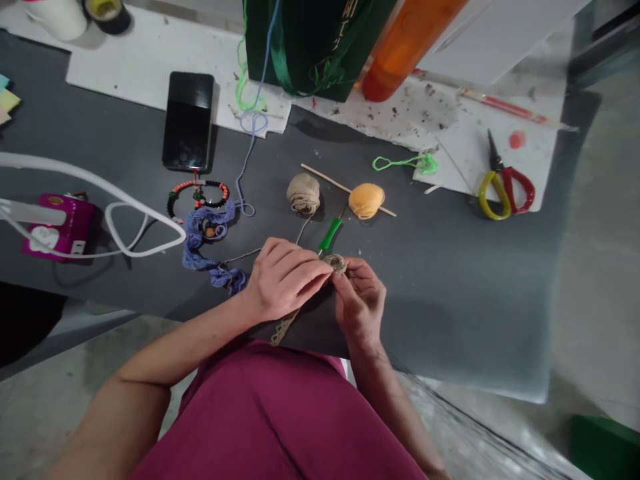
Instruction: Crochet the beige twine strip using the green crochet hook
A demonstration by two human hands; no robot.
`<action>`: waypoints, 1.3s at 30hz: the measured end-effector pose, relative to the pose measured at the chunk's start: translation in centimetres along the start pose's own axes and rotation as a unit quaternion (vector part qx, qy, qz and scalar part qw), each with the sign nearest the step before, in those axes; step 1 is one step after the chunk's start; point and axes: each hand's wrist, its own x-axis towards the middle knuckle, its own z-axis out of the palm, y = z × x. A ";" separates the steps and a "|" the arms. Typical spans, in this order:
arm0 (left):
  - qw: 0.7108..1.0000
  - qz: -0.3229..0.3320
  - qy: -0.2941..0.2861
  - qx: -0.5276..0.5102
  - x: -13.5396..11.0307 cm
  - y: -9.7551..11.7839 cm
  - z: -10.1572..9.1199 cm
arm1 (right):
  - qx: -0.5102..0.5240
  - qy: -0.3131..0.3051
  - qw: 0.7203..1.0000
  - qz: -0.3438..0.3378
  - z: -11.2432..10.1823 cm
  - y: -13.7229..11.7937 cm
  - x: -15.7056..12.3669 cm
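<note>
A maroon top (265, 413) fills the foreground; above the tabletop (450, 333), the right hand (359, 300) pinches beige crochet lace (335, 264) to steady it, while the curled left hand (285, 280) hides any hold on the green-handled crochet hook (330, 233).

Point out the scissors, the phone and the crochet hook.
Scissors (496, 162), head view, on the pivot.
Phone (188, 121), head view, middle of its dark face.
Crochet hook (331, 234), head view, on the green handle.
</note>
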 end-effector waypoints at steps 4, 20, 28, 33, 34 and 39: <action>1.000 0.006 -0.007 0.010 -0.3 -0.1 0.1 | 0.006 -0.004 1.000 0.010 -0.1 0.0 -0.1; 0.998 0.007 -0.048 0.047 0.2 -0.3 0.3 | -0.108 0.082 0.990 -0.049 0.7 -0.2 -0.2; 0.981 -0.142 -0.068 -0.117 0.2 -0.6 -0.9 | 0.001 -0.018 1.000 -0.006 -0.3 0.0 0.3; 0.943 -0.193 -0.165 -0.214 0.7 -0.3 -1.1 | 0.056 -0.034 0.997 0.043 -0.4 -0.2 0.6; 0.939 -0.198 -0.179 -0.219 0.8 -0.3 -1.1 | 0.061 -0.035 0.996 0.048 -0.4 -0.3 0.6; 0.934 -0.219 -0.174 -0.221 0.8 -0.3 -0.7 | 0.074 -0.022 0.996 0.051 -0.1 -0.4 0.7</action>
